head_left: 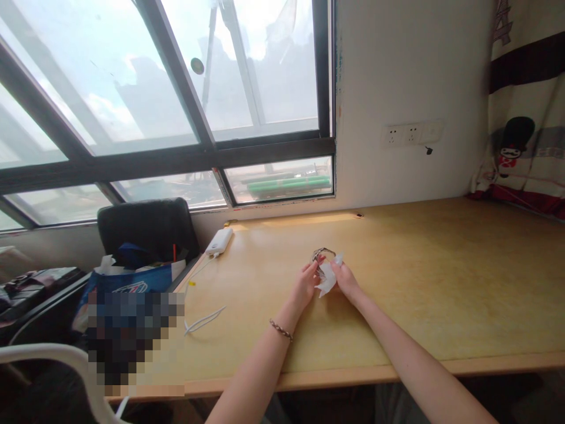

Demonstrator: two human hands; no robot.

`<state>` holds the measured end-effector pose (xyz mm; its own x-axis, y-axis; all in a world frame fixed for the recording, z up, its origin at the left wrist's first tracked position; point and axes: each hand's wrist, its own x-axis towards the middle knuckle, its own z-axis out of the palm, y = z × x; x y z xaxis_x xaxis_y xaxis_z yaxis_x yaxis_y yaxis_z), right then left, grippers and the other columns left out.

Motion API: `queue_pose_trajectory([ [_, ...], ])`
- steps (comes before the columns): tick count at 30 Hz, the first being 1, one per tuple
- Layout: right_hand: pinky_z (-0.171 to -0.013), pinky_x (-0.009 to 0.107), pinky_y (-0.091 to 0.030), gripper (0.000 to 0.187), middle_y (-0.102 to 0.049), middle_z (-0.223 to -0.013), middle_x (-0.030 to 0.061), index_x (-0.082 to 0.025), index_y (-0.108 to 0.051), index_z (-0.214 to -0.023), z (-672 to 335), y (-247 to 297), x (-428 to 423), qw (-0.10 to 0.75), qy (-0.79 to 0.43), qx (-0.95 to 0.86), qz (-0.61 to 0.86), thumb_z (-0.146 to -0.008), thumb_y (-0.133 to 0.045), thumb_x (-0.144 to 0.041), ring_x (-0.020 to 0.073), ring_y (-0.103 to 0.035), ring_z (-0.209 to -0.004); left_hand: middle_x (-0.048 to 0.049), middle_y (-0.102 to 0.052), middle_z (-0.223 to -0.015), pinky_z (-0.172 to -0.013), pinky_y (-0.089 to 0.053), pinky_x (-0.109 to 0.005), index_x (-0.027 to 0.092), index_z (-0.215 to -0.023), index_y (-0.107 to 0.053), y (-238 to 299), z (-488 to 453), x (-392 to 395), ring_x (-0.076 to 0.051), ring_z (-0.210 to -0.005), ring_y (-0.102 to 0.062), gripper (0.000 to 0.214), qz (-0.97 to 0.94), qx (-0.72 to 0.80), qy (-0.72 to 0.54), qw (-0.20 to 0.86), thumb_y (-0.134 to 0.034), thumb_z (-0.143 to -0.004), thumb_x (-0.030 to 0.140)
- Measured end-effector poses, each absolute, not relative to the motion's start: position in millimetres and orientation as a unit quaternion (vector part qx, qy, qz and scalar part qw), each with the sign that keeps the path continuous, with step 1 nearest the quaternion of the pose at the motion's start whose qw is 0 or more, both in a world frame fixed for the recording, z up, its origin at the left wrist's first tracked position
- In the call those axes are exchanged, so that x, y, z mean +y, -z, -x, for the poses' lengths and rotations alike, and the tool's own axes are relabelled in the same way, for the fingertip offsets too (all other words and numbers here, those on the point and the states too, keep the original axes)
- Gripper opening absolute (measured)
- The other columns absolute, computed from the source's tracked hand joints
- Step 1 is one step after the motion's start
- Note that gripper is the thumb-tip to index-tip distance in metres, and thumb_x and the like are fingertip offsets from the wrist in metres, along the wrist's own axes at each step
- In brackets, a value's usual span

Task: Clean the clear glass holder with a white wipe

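Note:
Both my hands meet over the middle of the wooden desk. My left hand has its fingers closed on a small metallic bracelet-like ring. My right hand pinches a crumpled white tissue against that ring. A braided band sits on my left wrist. The ring is small and partly hidden by my fingers and the tissue.
A white power bank with a white cable lies at the desk's left. A black chair piled with bags stands to the left. Wall sockets sit above the desk, a patterned curtain hangs at the right.

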<state>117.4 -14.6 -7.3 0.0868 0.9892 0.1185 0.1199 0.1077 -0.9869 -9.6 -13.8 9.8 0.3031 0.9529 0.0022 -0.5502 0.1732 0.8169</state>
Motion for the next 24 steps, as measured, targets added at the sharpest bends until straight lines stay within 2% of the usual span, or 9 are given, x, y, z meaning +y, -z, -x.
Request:
queue_pose_trajectory([
  [5, -0.052, 0.023, -0.043, 0.054, -0.064, -0.067, 0.0071, -0.013, -0.059, -0.082, -117.9, 5.8, -21.8, 0.508, -0.368, -0.554, 0.546, -0.076, -0.029, -0.058, 0.0167, -0.059, -0.060, -0.0113, -0.061, -0.095, -0.073, -0.042, -0.028, 0.011, -0.094, -0.060, -9.4, 9.6, -11.7, -0.018, -0.083, -0.057, 0.038, -0.339, 0.263, -0.510, 0.745, -0.056, -0.070, 0.041],
  [11, -0.038, 0.023, -0.040, 0.060, -0.062, -0.053, 0.0062, -0.014, -0.062, -0.080, -114.5, 2.2, -27.0, 0.487, -0.403, -0.538, 0.558, -0.075, -0.026, -0.062, 0.0157, -0.055, -0.041, -0.0087, -0.062, -0.075, -0.063, -0.045, -0.030, 0.011, -0.092, -0.057, -10.0, 8.3, -11.8, -0.018, -0.067, -0.059, 0.054, -0.344, 0.309, -0.453, 0.762, -0.046, -0.068, 0.059],
  [14, -0.033, 0.023, -0.038, 0.065, -0.059, -0.046, 0.0060, -0.013, -0.064, -0.074, -115.0, 1.8, -25.1, 0.478, -0.444, -0.495, 0.573, -0.074, -0.022, -0.064, 0.0148, -0.051, -0.034, -0.0089, -0.062, -0.079, -0.061, -0.046, -0.030, 0.013, -0.096, -0.054, -11.9, 6.2, -15.7, -0.018, -0.067, -0.059, 0.051, -0.384, 0.293, -0.457, 0.746, -0.050, -0.067, 0.056],
  [19, -0.028, 0.024, -0.036, 0.070, -0.054, -0.037, 0.0049, -0.013, -0.064, -0.067, -116.0, 1.4, -24.1, 0.489, -0.481, -0.428, 0.589, -0.074, -0.016, -0.065, 0.0139, -0.046, -0.028, -0.0088, -0.061, -0.088, -0.059, -0.046, -0.028, 0.016, -0.111, -0.045, -17.9, 1.6, -26.2, -0.018, -0.068, -0.059, 0.051, -0.456, 0.257, -0.461, 0.716, -0.061, -0.067, 0.038],
  [21, -0.027, 0.023, -0.035, 0.071, -0.051, -0.033, 0.0043, -0.014, -0.061, -0.057, -115.3, -0.7, -26.9, 0.480, -0.479, -0.443, 0.586, -0.074, -0.015, -0.065, 0.0135, -0.045, -0.026, -0.0079, -0.062, -0.085, -0.057, -0.046, -0.028, 0.016, -0.113, -0.044, -18.3, 0.5, -27.1, -0.017, -0.062, -0.059, 0.052, -0.454, 0.254, -0.459, 0.720, -0.059, -0.069, 0.039],
  [24, -0.026, 0.021, -0.032, 0.069, -0.048, -0.030, 0.0042, -0.016, -0.053, -0.042, -112.4, -5.1, -33.7, 0.449, -0.462, -0.502, 0.578, -0.074, -0.017, -0.066, 0.0124, -0.044, -0.025, -0.0069, -0.062, -0.082, -0.058, -0.045, -0.028, 0.015, -0.104, -0.049, -16.6, 1.4, -21.7, -0.015, -0.061, -0.058, 0.045, -0.415, 0.269, -0.485, 0.721, -0.056, -0.069, 0.043],
])
